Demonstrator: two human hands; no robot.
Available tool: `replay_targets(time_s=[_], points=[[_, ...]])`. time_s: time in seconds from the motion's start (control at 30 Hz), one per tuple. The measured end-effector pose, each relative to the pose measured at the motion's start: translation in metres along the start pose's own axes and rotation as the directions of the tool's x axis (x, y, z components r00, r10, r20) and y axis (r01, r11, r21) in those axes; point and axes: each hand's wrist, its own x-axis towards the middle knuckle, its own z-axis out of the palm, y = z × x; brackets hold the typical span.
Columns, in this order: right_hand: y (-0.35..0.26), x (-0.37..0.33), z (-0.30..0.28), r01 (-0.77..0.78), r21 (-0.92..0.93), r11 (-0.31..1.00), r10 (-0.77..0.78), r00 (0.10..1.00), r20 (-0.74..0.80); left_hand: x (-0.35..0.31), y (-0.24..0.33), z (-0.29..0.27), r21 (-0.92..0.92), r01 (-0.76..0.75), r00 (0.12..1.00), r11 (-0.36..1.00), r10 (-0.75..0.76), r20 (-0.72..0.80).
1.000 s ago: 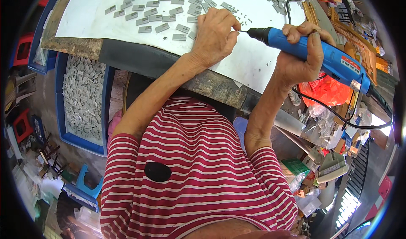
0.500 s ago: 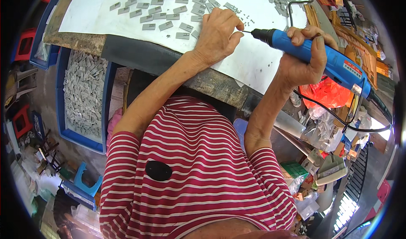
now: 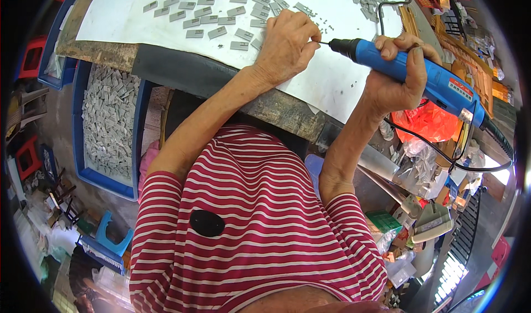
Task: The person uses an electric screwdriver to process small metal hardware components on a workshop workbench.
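Two forearms [image 3: 214, 117] outstretched, left fingers [image 3: 311, 30] pinched, right fingers [image 3: 389, 49] curled

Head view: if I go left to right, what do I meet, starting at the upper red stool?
Upper red stool → blue tub of grey pieces → left hand → blue power tool.

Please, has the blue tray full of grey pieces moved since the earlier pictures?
No. The blue tray keeps its place against the wooden bench edge; both shift slightly together in the picture, so probably only the viewpoint moved.
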Motion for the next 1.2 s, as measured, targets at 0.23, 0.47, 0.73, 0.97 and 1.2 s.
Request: replay_targets(time_s=[0.23,0.47,0.73,0.97,1.2], points=[[0.0,-0.001,0.002,0.003,-0.007,1.0,-0.003,1.0,-0.012,-0.001,0.001,-0.005,-0.007,0.036,0.999,0.999,-0.036,0.034],[-0.002,-0.002,0.007,-0.006,-0.018,1.0,0.006,1.0,0.001,-0.001,-0.002,-0.029,-0.023,0.045,0.997,0.999,-0.046,-0.055],[0.004,-0.004,0.015,-0.059,-0.013,0.998,0.06,0.998,0.035,-0.018,-0.007,-0.074,0.096,0.153,0.984,0.984,-0.142,-0.106],[0.004,-0.007,0.03,-0.085,-0.02,0.996,0.086,0.993,0.075,-0.028,0.0,-0.069,0.236,0.185,0.982,0.954,-0.19,-0.002],[0.005,-0.007,0.026,-0.116,-0.028,0.993,0.118,0.99,0.072,-0.037,-0.006,-0.08,0.308,0.141,0.98,0.941,-0.178,0.092]])
